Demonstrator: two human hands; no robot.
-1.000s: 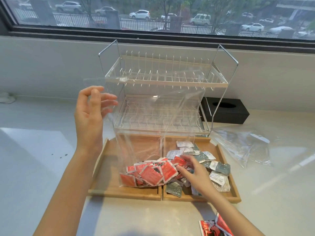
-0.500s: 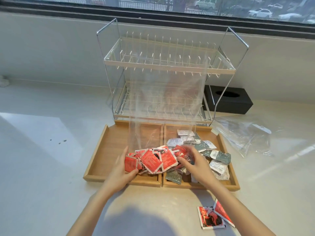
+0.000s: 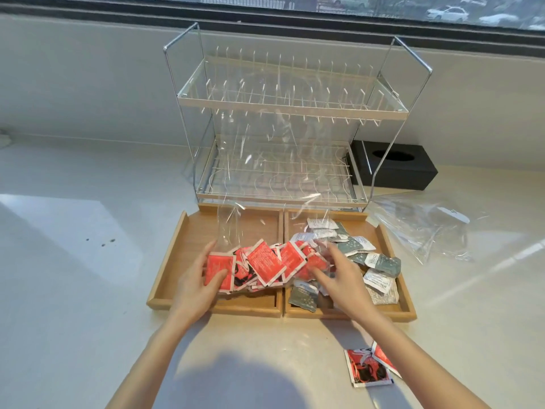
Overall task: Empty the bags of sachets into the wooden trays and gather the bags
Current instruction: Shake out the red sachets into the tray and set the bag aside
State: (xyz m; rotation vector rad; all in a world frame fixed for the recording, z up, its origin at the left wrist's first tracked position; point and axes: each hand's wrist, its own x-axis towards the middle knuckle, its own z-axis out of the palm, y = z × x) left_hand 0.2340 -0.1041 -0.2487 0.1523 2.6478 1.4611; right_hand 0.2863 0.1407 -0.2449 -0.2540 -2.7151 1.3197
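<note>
While hands press sachets | pale counter (window-lit) | rack behind

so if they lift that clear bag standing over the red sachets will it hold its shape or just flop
The clear bag would probably flop: its film looks thin and creased. It likely weighs almost nothing, since the red sachets lie piled at its foot between the left hand and right hand. The glossy film may slip.

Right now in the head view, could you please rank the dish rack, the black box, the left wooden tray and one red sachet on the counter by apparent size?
1. dish rack
2. left wooden tray, nearer the camera
3. black box, partly hidden behind the rack and farther back
4. red sachet
</note>
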